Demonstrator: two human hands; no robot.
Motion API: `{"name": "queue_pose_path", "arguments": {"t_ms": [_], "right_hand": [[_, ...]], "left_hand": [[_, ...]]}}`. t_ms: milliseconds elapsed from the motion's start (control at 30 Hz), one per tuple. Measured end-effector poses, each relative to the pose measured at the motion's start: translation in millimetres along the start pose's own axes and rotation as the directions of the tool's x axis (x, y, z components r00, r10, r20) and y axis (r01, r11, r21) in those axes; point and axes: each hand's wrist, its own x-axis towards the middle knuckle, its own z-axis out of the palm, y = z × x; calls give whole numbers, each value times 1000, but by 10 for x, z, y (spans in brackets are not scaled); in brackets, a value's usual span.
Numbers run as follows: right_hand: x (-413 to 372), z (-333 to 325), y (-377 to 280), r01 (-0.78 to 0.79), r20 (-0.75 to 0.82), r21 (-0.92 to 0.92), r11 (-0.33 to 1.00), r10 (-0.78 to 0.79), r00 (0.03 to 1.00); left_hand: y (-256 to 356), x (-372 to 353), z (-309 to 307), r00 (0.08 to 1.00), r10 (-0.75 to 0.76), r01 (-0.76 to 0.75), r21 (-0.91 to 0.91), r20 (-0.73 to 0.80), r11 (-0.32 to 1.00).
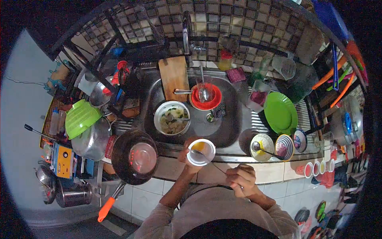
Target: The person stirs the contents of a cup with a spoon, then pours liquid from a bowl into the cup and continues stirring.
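Observation:
My left hand (186, 156) is closed round a white cup (212, 152) at the front edge of the sink. Its mouth faces up, and something yellowish shows inside. My right hand (242, 180) grips the handle end of a metal spoon (215, 166), whose bowl end reaches into the cup. Just behind the cup, in the sink, stands a white bowl (158, 118) with noodle-like and green food bits and a utensil in it. A red bowl (217, 98) beyond it holds a clear glass and spoons.
A wooden cutting board (174, 77) leans at the sink's (234, 127) back left, below the faucet (186, 34). A frying pan (119, 167) with an orange handle juts over the left counter edge. To the right are a green plate (280, 113) and several small bowls (262, 153).

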Motion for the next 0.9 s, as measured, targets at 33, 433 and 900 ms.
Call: {"name": "queue_pose_path", "arguments": {"t_ms": [33,433,900], "right_hand": [[-1,7,-1,15,4,-49,999,-15,1000],[113,78,-18,-130,-25,-14,991,129,991],[93,247,54,-308,68,212,928,300,952]], "left_hand": [[-16,-2,1,1000,2,-2,4,-9,1000],[-455,17,-291,958,286,-268,391,11,881],[20,108,103,719,668,-677,408,190,613]]}}
